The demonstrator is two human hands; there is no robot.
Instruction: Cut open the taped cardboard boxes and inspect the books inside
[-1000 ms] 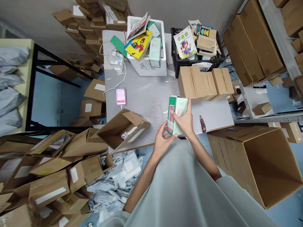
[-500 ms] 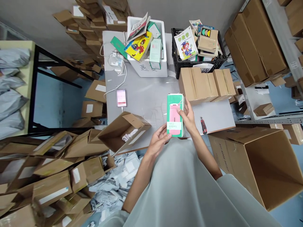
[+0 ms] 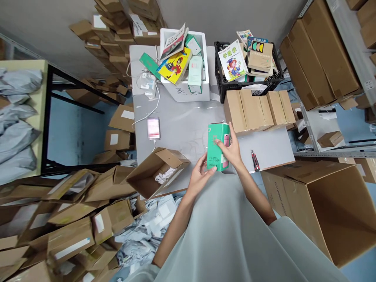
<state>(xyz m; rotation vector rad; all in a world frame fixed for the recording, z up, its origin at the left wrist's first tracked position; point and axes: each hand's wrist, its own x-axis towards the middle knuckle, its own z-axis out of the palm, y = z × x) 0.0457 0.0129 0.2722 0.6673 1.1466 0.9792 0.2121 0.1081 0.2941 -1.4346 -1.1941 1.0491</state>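
Upright between my two hands is a green product box [image 3: 214, 155] with a pink bottle-like picture on its right-hand side. My left hand [image 3: 199, 174] grips its lower left corner, the thumb along the bottom edge. From the right, my right hand [image 3: 230, 149] holds it, thumb across the front and fingers behind the right edge, partly hidden. To the left, an open cardboard carton [image 3: 155, 172] with crumpled white paper inside lies at the table's front edge. A red and black box cutter [image 3: 255, 161] lies to the right of my right hand.
On the grey table [image 3: 182, 125] stand a white foam bin [image 3: 188, 96] of books and green boxes, a black crate [image 3: 220, 84] of books and a row of brown boxes [image 3: 245, 111]. A phone [image 3: 154, 128] lies cabled at left. A large open carton [image 3: 299, 196] is at right.
The green box has been turned in my hands: its pink-pictured front now faces right and a mostly green side faces me. Both hands still hold it. The view has shifted slightly.
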